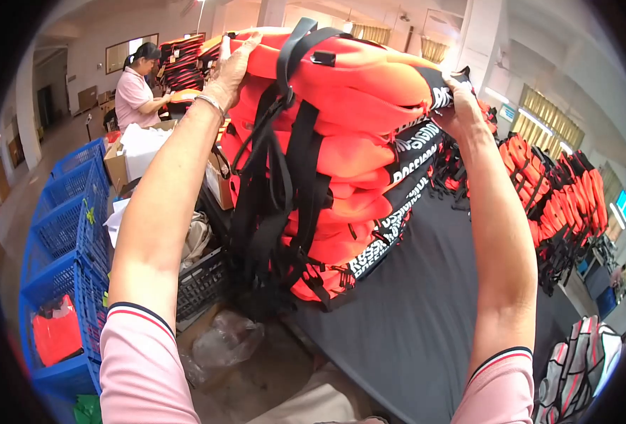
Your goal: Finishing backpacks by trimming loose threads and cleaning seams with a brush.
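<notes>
1. Head view, upper middle of the frame: the top orange pack (376, 85) lies over a stack of orange packs (348, 155), its long axis running across the picture from left to right and dipping a little toward the right; its black end with white lettering points right, and whether it is lifted clear of the pack below, I cannot tell
2. Left hand (229, 74), upper left of centre: it grasps the left end of the top pack, fingers on the upper edge
3. Right hand (461, 106), upper right of centre: it grasps the lettered end, thumb on the black panel; its other fingers are largely hidden
4. Black straps (304, 145) hang down the left side of the stack, centre of the frame, to the near left corner of the black table (405, 304)
5. The table's near edge slants from lower centre-left toward the bottom right; its dark surface stretches from the stack's right flank to the right forearm, giving room on that side
6. Left of the stack space is tighter: a dark crate (201, 283) sits just beside the straps, with blue crates (90, 219) beyond, along the frame's left
</notes>
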The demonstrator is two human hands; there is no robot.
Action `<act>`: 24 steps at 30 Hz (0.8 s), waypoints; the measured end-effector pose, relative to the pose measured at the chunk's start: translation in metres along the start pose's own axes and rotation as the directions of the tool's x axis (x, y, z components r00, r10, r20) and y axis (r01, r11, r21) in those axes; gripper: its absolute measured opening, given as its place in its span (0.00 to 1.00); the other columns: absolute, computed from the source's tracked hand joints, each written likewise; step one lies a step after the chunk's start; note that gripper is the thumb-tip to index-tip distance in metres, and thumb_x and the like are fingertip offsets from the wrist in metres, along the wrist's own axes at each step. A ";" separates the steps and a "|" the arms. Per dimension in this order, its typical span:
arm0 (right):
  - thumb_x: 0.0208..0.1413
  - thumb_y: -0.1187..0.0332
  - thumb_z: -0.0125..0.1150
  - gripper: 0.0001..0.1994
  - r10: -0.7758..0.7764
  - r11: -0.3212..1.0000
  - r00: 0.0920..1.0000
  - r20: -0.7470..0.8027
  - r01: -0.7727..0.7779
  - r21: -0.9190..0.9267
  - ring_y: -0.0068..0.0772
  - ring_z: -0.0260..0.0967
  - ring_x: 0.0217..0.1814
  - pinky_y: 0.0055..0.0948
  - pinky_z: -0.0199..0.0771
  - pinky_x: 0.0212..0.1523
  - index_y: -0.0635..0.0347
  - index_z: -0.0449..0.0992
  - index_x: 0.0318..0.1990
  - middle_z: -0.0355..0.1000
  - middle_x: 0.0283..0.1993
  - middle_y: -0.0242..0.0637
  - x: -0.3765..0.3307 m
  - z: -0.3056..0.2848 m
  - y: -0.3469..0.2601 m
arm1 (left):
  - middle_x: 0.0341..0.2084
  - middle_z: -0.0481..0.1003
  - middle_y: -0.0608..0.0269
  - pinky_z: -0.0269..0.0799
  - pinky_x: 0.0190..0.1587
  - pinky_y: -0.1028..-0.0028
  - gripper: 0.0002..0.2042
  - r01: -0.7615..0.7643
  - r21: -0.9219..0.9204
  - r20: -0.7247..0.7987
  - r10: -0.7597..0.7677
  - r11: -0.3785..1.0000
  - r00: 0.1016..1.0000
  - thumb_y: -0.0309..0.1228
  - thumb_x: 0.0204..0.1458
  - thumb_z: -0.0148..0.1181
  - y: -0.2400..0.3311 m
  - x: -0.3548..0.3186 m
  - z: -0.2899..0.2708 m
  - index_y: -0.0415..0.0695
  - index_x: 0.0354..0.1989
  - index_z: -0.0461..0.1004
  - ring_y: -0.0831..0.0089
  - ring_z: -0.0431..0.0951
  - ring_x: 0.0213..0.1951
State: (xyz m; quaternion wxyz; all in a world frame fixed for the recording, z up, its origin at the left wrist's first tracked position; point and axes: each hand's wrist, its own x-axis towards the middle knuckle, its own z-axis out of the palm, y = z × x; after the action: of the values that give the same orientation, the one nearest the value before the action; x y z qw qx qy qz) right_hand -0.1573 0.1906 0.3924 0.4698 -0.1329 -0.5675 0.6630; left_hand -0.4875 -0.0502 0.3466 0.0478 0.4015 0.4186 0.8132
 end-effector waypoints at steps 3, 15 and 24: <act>0.65 0.65 0.56 0.13 -0.018 0.999 0.990 0.141 0.022 -0.026 0.33 0.78 0.43 0.40 0.86 0.43 0.62 0.70 0.51 0.76 0.45 0.40 -0.028 0.007 0.000 | 0.62 0.65 0.47 0.63 0.63 0.67 0.54 -0.121 0.022 0.016 0.121 0.992 0.993 0.45 0.46 0.72 -0.004 0.023 -0.012 0.38 0.74 0.40 0.63 0.69 0.59; 0.59 0.74 0.64 0.15 -0.300 0.950 0.951 0.072 0.291 0.113 0.32 0.75 0.39 0.34 0.84 0.37 0.62 0.66 0.49 0.72 0.43 0.37 0.038 0.027 0.018 | 0.46 0.78 0.59 0.71 0.49 0.79 0.24 -0.555 0.348 0.021 0.586 0.755 0.810 0.34 0.55 0.67 -0.018 0.103 -0.041 0.36 0.58 0.69 0.77 0.78 0.45; 0.62 0.71 0.58 0.13 -0.374 0.928 0.891 0.258 0.362 0.093 0.37 0.74 0.44 0.35 0.82 0.39 0.62 0.67 0.51 0.71 0.47 0.40 0.041 0.021 0.029 | 0.42 0.80 0.64 0.73 0.48 0.79 0.22 -0.400 0.372 -0.074 0.456 0.838 0.887 0.35 0.56 0.67 -0.043 0.165 -0.051 0.38 0.56 0.75 0.80 0.79 0.42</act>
State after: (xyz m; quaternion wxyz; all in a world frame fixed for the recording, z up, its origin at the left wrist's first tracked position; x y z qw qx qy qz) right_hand -0.2075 0.2114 0.3880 0.5073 0.0789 -0.6270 0.5860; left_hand -0.6448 0.0130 0.3997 -0.2405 0.4207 0.4571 0.7458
